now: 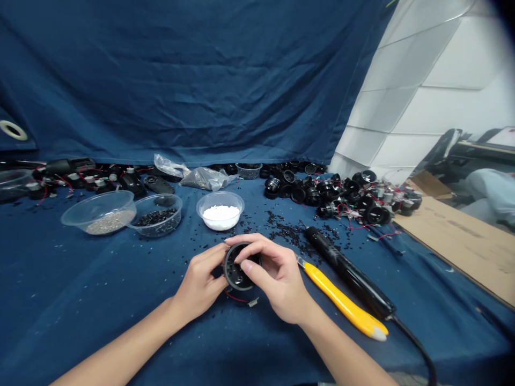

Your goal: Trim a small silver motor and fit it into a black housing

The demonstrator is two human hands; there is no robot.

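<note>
A round black housing [231,271] is held up in the middle, its open side facing me. My left hand [203,281] grips its left edge. My right hand [277,273] is on its right side, with thumb and index finger bent into the opening; whether they pinch a small part is hidden. Under the housing hangs a red wire with a small white connector [252,303]. Just beyond my hands stands a clear bowl of white pieces [220,213]. To the right of my right hand lie a yellow-handled tool [341,297] and a black corded electric screwdriver [350,273].
Further left are a bowl of metal screws [108,220] and a bowl of black screws [156,217]. Loose black screws [281,228] are scattered beyond my right hand. Wired black assemblies [346,195] are heaped at the back right, beside a cardboard sheet [462,241]. Plastic bags [205,178] lie behind.
</note>
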